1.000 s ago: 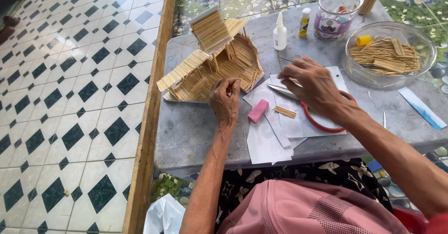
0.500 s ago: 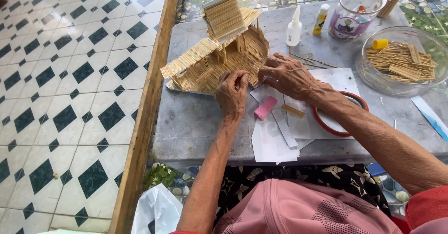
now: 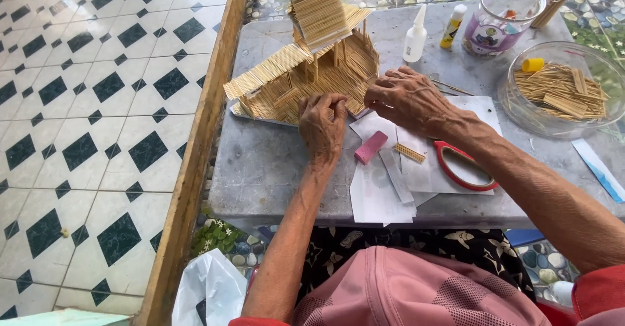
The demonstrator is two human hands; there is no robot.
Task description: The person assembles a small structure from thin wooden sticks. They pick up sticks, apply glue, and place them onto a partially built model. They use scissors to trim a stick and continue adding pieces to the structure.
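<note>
A small house model (image 3: 306, 66) built of thin wooden sticks stands on the grey stone table (image 3: 273, 163). My left hand (image 3: 322, 125) rests at the model's front edge with fingers curled against the sticks. My right hand (image 3: 405, 96) is beside it, fingertips pinched at the model's front right corner. Whether a stick is between the fingers cannot be made out. A pink eraser-like block (image 3: 371, 147) and a few loose sticks (image 3: 410, 152) lie on white paper sheets (image 3: 381, 196) just below my hands.
A glass bowl of sticks (image 3: 560, 92) with a yellow cap sits at right. A glue bottle (image 3: 415, 36), a small yellow bottle (image 3: 452, 27) and a glass jar (image 3: 504, 17) stand at the back. Red-handled scissors (image 3: 463, 166) lie on the paper. Tiled floor lies left of the wooden edge (image 3: 195, 157).
My right hand moved left from the paper to the model's front right corner, beside my left hand. The view has come closer to the table.
</note>
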